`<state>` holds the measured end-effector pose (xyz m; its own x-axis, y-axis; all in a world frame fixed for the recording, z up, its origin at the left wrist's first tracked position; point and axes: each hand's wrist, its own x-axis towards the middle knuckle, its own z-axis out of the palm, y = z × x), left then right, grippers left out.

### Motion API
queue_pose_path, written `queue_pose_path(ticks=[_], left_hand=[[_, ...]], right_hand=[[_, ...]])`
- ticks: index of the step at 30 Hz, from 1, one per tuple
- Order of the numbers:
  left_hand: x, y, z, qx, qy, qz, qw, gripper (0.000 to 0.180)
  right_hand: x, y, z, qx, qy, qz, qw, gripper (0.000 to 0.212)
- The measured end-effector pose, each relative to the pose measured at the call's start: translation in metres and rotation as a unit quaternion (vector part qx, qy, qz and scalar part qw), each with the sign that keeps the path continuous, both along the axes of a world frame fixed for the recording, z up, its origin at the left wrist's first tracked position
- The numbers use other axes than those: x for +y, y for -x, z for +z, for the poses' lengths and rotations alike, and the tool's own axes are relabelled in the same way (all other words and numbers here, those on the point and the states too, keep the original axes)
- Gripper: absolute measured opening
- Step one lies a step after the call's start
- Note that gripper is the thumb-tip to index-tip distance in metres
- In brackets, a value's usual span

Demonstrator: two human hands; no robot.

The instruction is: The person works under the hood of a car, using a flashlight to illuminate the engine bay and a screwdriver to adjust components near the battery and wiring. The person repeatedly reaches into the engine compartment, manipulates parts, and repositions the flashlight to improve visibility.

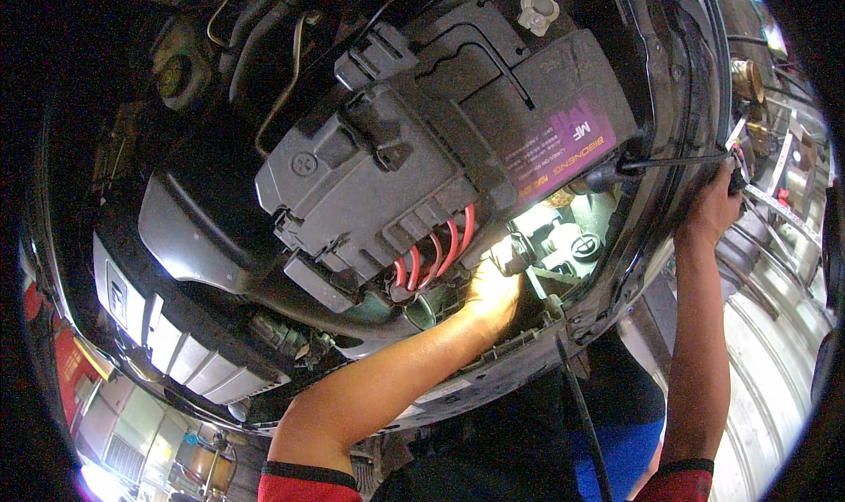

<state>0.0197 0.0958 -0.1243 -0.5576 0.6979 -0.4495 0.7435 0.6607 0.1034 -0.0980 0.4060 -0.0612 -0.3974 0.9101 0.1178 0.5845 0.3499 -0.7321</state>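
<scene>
My left hand [497, 278] reaches down into a car's engine bay, brightly lit. Its fingers are mostly hidden and washed out by glare beside a small dark fitting [521, 254]. Close to it, red cables [452, 245] loop out from under a black fuse box [334, 172]. A white reservoir with a dark round cap [584, 247] is just to the right of that hand. Over at the bay's right edge, my right hand [717, 205] is closed at the fender, against a small dark object [738, 182] I cannot make out.
A car battery [572, 115] with a purple label sits behind the reservoir. A black hose [673, 161] crosses to the right edge. A dark rod or cable [583, 414] runs down in front of me. Left lies a silver-grey cover [189, 229]. Workshop shelving [788, 163] stands outside on the right.
</scene>
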Motion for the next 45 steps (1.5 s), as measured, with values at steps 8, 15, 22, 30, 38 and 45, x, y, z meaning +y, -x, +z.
queue_pose_path(ticks=[8, 15, 22, 30, 38, 45], left_hand=[[-0.001, -0.003, -0.011, 0.075, -0.036, -0.022, 0.996, 0.052], [0.001, -0.007, -0.016, -0.02, -0.002, -0.009, 1.0, 0.054], [0.0, -0.006, -0.01, -0.03, 0.007, 0.006, 1.0, 0.047], [0.001, -0.001, -0.007, -0.065, 0.036, -0.006, 0.997, 0.051], [-0.002, 0.002, -0.008, -0.091, 0.01, 0.002, 0.996, 0.051], [-0.003, -0.005, -0.012, -0.172, -0.043, 0.09, 0.98, 0.051]], right_hand=[[0.003, -0.001, -0.003, 0.015, 0.003, 0.0, 1.0, 0.054], [-0.002, 0.001, 0.001, 0.002, 0.009, -0.012, 1.0, 0.054], [0.0, -0.001, 0.0, 0.027, 0.03, -0.001, 0.999, 0.05], [0.001, -0.001, -0.002, 0.016, 0.016, -0.006, 1.0, 0.056], [-0.008, 0.001, 0.003, 0.001, 0.003, 0.021, 1.0, 0.057], [0.0, -0.003, -0.004, 0.018, 0.013, 0.019, 1.0, 0.058]])
